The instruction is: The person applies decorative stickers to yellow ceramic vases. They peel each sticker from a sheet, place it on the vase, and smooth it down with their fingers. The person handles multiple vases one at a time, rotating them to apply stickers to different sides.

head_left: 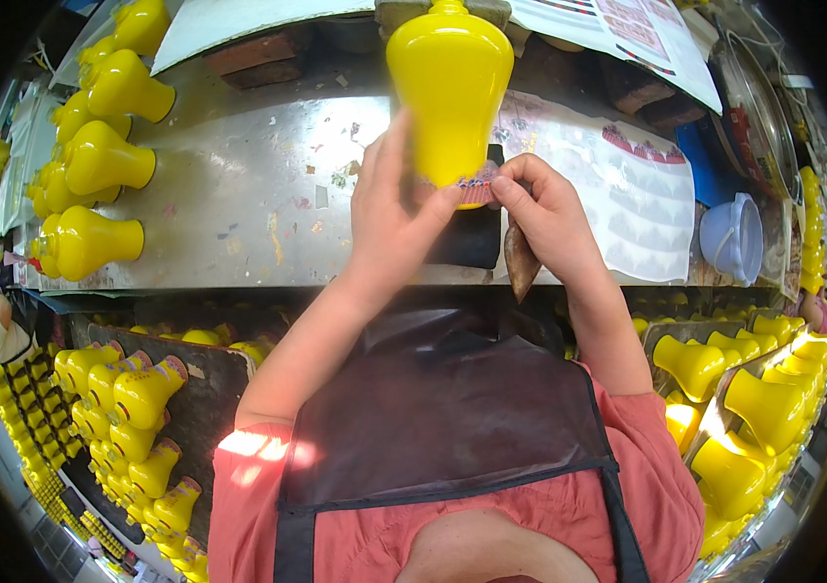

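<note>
A glossy yellow vase (449,87) lies with its narrow base toward me, its other end against a dark support (389,14). Around the base runs a pinkish patterned decal strip (474,189). My left hand (386,199) steadies the vase from the left side, its thumb pressed on the strip. At the strip's right end, my right hand (551,209) pinches the edge between thumb and forefinger. A brown pointed flat tool (521,260) sticks out below the right palm, apparently tucked in the other fingers. Beneath the base lies a black cloth (467,245).
A white decal sheet (646,219) lies on the metal table (248,204), beside a pale blue bucket (724,238). Several yellow vases (107,157) line the left end. Bricks (268,58) prop a board behind. More vases (146,389) stand on racks at both sides.
</note>
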`<state>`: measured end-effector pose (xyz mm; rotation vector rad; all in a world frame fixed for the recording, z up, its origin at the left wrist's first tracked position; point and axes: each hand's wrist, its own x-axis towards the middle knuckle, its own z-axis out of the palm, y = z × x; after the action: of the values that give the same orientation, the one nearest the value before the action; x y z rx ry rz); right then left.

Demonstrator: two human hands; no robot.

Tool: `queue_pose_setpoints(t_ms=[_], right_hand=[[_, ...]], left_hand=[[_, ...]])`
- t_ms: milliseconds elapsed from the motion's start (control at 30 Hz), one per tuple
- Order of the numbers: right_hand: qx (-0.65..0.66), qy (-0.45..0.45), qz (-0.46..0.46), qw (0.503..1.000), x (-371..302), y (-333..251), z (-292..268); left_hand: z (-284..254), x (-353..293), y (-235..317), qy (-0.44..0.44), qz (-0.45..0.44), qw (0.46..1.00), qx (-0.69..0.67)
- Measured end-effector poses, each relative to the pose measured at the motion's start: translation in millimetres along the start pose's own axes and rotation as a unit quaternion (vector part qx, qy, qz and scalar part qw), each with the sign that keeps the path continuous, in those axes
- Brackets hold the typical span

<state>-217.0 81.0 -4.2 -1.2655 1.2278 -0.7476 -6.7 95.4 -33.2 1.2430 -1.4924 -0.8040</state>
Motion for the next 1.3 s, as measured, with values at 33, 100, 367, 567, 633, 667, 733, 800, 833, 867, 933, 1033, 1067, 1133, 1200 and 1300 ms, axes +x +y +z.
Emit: queue_pose_setpoints(t_ms=[33,100,367,567,633,667,733,800,833,867,933,1033,1067,1133,1200,1300], right_hand=[[-0.008,0.007,0.016,1.000,0,1,1],[-0.040,0.011,-0.019,0.999,1,2,3],[-0.053,0.025,-0.038,0.998,3,8,8],[0.007,0.041,0.002,0.999,3,-7,1],[-0.032,0.039,0.007,0.999,0,-14,1],[-0.040,0.029,0.019,0.999,-1,-16,4],[-0.172,0.039,-0.014,0.984,-2,-19,12],[-0.242,0.064,-0.083,0.965,1,-20,17],[-0.230,0.066,-0.081,0.968,2,-21,17],[-0.221,0.065,-0.085,0.969,3,-22,16],[-0.134,0.053,-0.025,0.989,4,-25,12],[-0.084,0.057,0.003,0.995,0,-32,11],[-0.112,0.068,0.009,0.991,-2,-34,14],[-0.279,0.118,-0.058,0.951,-2,-37,25],[-0.305,0.123,-0.047,0.943,2,-40,33],[-0.266,0.115,-0.039,0.956,10,-43,32]], left_hand=[[0,0,1,0.002,0.000,1.000,0.001],[1,0,2,0.006,-0.001,1.000,0.001],[3,1,3,0.018,0.007,1.000,-0.013],[-5,0,11,0.004,0.039,0.999,0.020],[-5,-2,18,-0.002,0.101,0.980,0.172],[-4,-3,21,-0.004,0.126,0.959,0.254],[1,3,22,0.016,0.162,0.941,0.297],[3,7,19,0.025,0.174,0.941,0.289],[0,8,17,0.022,0.168,0.951,0.257],[-2,9,14,0.019,0.159,0.961,0.227],[-8,7,9,0.017,0.151,0.972,0.182],[-6,2,8,0.027,0.132,0.973,0.186],[-3,1,8,0.028,0.127,0.972,0.197],[1,0,10,0.025,0.118,0.968,0.219],[2,2,12,0.011,0.110,0.968,0.224],[-5,5,11,-0.013,0.107,0.974,0.198]])
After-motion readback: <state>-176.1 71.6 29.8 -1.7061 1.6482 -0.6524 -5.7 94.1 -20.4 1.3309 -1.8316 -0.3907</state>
